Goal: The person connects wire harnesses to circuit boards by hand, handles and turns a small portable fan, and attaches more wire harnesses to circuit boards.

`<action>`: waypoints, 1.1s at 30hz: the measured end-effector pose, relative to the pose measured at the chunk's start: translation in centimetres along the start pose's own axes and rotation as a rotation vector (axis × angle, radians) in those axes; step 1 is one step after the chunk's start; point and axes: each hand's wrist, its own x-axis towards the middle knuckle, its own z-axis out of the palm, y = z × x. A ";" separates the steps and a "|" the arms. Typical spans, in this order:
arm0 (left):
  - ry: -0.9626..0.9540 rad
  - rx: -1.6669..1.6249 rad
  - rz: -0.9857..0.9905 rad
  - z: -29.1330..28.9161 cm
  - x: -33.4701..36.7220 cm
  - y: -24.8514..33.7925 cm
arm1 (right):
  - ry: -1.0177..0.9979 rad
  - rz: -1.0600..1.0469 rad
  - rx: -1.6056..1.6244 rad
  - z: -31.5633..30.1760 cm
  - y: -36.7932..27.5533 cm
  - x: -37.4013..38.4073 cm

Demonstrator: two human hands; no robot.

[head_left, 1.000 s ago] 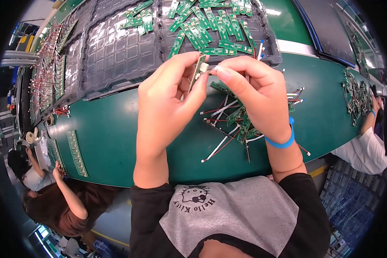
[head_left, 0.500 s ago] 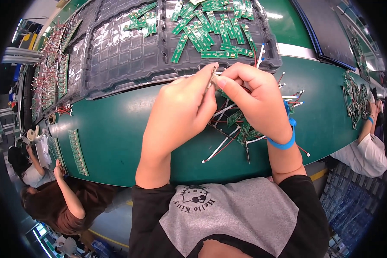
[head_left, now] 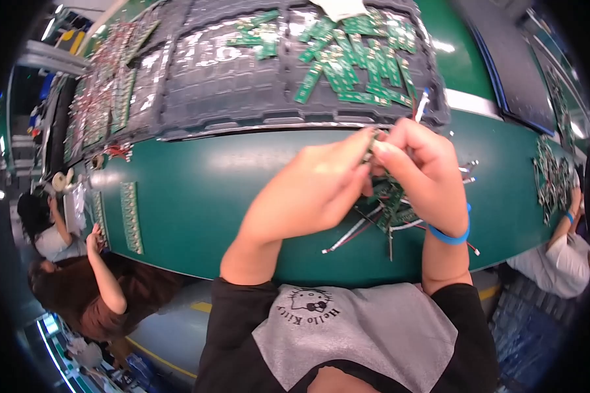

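Both of my hands meet over the green bench, in front of the black tray. My left hand [head_left: 321,183] is closed on a narrow circuit board [head_left: 368,153], seen nearly edge-on between thumb and fingers. My right hand [head_left: 426,173], with a blue band at its wrist, pinches at the board's upper end; whatever small part sits in its fingertips is hidden. Beneath the hands lies a pile of green boards [head_left: 400,213] with red, black and white wires [head_left: 353,234], partly covered by my right hand.
The black compartment tray [head_left: 210,98] holds loose green strip boards [head_left: 308,82]. A blurred white object [head_left: 341,8] shows at its far edge. Wired boards [head_left: 105,85] fill the far left; a board panel [head_left: 131,219] lies nearer. Co-workers sit left and right, beside another board pile [head_left: 550,173].
The view has shifted, so the tray and bench appear lower and further right. My hands stay together on the board, its edge now more covered. The white object at the tray's far edge shows larger.
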 end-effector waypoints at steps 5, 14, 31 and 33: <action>-0.041 0.051 -0.041 -1.3 -0.6 0.7 | -0.014 0.018 0.002 0.9 -1.4 0.0; 0.084 -0.035 0.128 -3.6 -2.5 1.8 | -0.064 0.030 0.103 0.5 -1.3 -1.6; 0.110 0.046 0.170 -2.7 -1.3 2.1 | 0.012 -0.002 0.224 1.1 -1.0 -1.7; 0.082 0.151 0.147 -2.7 -1.1 2.0 | 0.005 0.019 0.242 1.2 -1.0 -1.6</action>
